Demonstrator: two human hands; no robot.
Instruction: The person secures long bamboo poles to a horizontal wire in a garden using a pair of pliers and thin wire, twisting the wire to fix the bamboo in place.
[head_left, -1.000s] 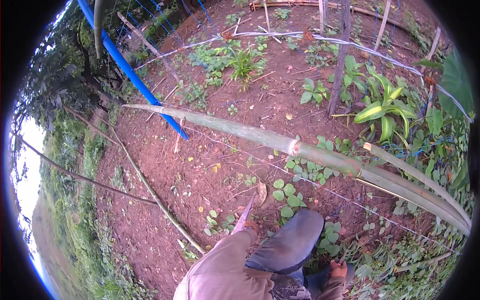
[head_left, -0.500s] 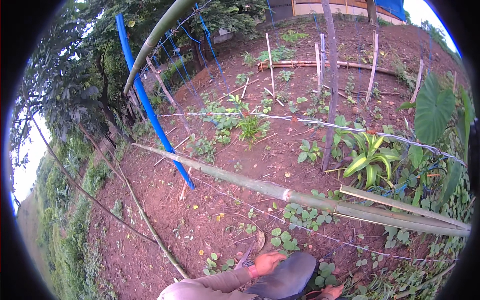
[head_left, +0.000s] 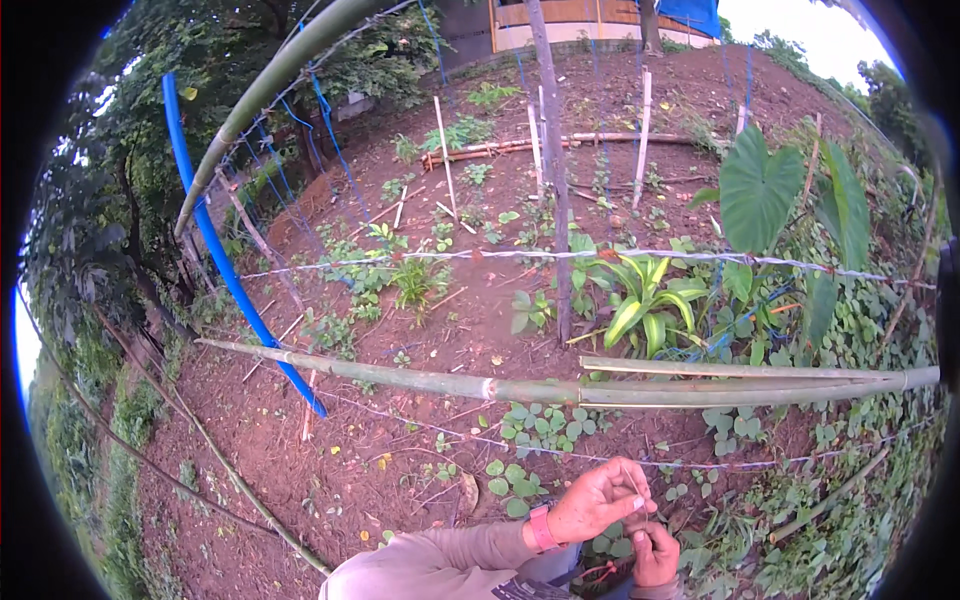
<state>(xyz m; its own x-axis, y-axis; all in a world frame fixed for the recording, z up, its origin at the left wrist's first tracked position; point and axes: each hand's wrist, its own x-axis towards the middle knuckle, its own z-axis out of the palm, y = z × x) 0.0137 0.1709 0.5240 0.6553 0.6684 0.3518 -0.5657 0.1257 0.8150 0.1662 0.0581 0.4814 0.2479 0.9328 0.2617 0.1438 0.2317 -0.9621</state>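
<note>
My left hand (head_left: 595, 500), a pink band on its wrist, is closed with thumb and fingers pinching a thin wire-like strand (head_left: 633, 483). Just below and to its right, my right hand (head_left: 655, 552) is closed too, with the strand's lower part running to its fingertips. The two hands nearly touch. Whether the strand is wire or string I cannot make out. Above them a barbed wire (head_left: 690, 465) crosses from side to side. Farther up lies a long green bamboo pole (head_left: 450, 384), split at its right end.
A blue pole (head_left: 225, 250) leans at the left, near a second bamboo pole (head_left: 270, 85) reaching overhead. Another barbed wire (head_left: 480, 254) stretches past a wooden post (head_left: 555, 180). Leafy plants (head_left: 650, 305) and vines grow at the right. Thin stakes (head_left: 643, 140) stand in the soil beyond.
My hands have come up and together from low in the view, now with the thin strand between them. The view has turned right, so the fence and poles sit farther left.
</note>
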